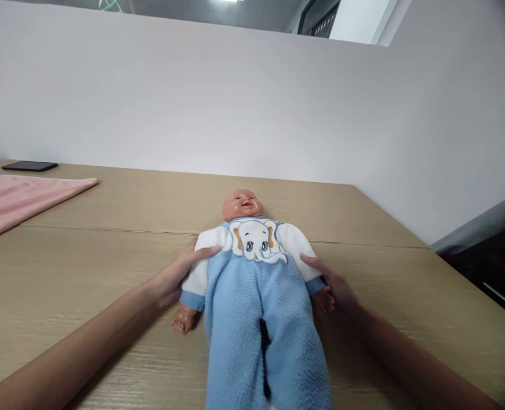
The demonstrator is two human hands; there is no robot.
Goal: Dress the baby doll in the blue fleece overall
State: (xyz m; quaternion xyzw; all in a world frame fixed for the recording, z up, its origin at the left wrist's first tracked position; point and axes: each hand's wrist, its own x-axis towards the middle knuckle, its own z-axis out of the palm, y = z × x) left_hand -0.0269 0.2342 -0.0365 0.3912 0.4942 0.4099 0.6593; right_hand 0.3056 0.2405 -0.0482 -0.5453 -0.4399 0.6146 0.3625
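Observation:
A baby doll point(243, 205) lies on its back on the wooden table, head away from me and legs toward me. It wears a fleecy blue and white romper point(239, 307) with an elephant face on the chest. My left hand point(179, 270) grips the doll's sleeve on the left, thumb across the upper arm. On the other side, my right hand point(333, 282) holds the other sleeve near the cuff, its thumb resting on top. Most fingers of both hands are hidden behind the sleeves. The doll's feet fall mostly outside the bottom of the view.
A pink cloth point(25, 196) lies on the left of the table point(119, 256). Behind it sits a flat black device point(30, 166) near the wall. A white wall point(184, 97) runs along the table's back edge. Past the right edge are dark objects point(492, 267).

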